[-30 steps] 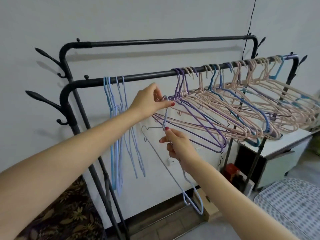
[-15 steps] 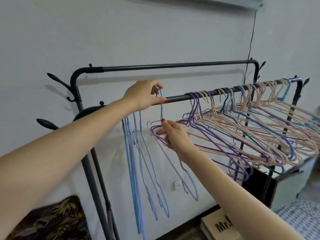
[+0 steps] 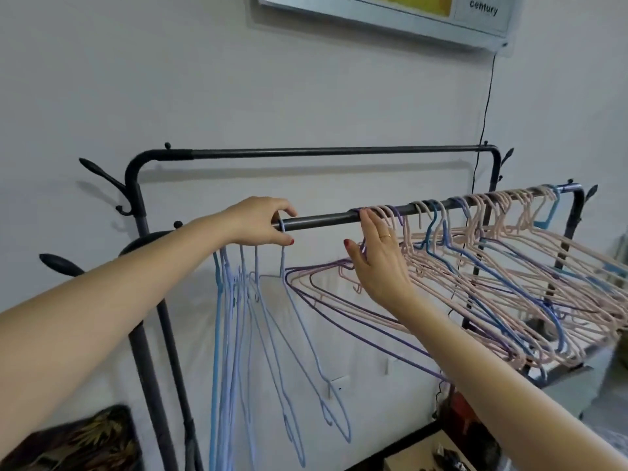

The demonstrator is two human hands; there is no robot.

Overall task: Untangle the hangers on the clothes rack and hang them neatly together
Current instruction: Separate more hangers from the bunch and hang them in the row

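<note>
Head view: left hand (image 3: 260,220) rests over the front rail (image 3: 323,219) of the black clothes rack (image 3: 136,198), fingers curled about the hook of a pale blue hanger (image 3: 307,334) at the rail; whether that hook is fully seated cannot be told. To its left, the sorted blue hangers (image 3: 226,334) hang straight down, close together. Right hand (image 3: 377,256) is open, fingers straight and raised against the leftmost hooks of the tangled pink, purple and blue hangers (image 3: 492,273), which splay sideways along the right half of the rail; it grips nothing. A bare stretch of rail lies between the two hands.

Judged step: one hanger is being placed with the sorted group while the right hand selects the next from the tangle; most of the tangle remains. The next move calls for isolating a single hook, lifting it off the rail, and drawing its frame clear of the interlaced neighbours.
</note>
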